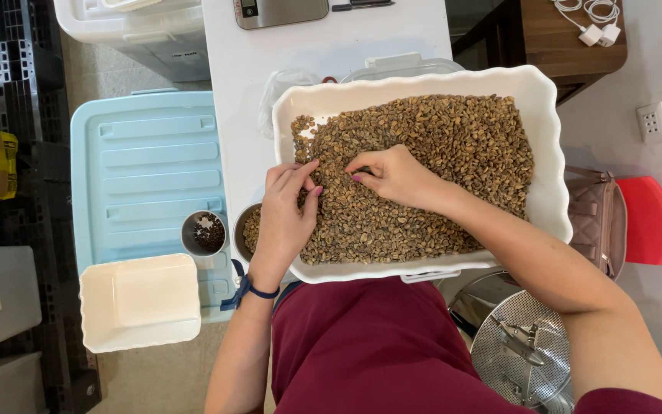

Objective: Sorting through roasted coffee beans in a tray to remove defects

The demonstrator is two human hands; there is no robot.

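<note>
A large white scalloped tray [552, 138] on a white table holds a thick layer of brownish-green coffee beans [438, 153]. My left hand [285, 218] rests over the tray's left edge, fingers bent into the beans. My right hand [396, 176] lies on the beans mid-tray, fingertips pinched together at the beans near the left hand. Whether a bean is held between the fingers cannot be made out. A small metal bowl of beans [248, 230] sits partly hidden under my left hand.
A metal cup with dark beans [204, 232] and an empty white square dish [141, 302] sit on a light blue bin lid [147, 165]. A scale [279, 11] lies at the table's far end. A perforated metal pan [522, 353], red stool [649, 221] and pink bag [593, 218] are at the right.
</note>
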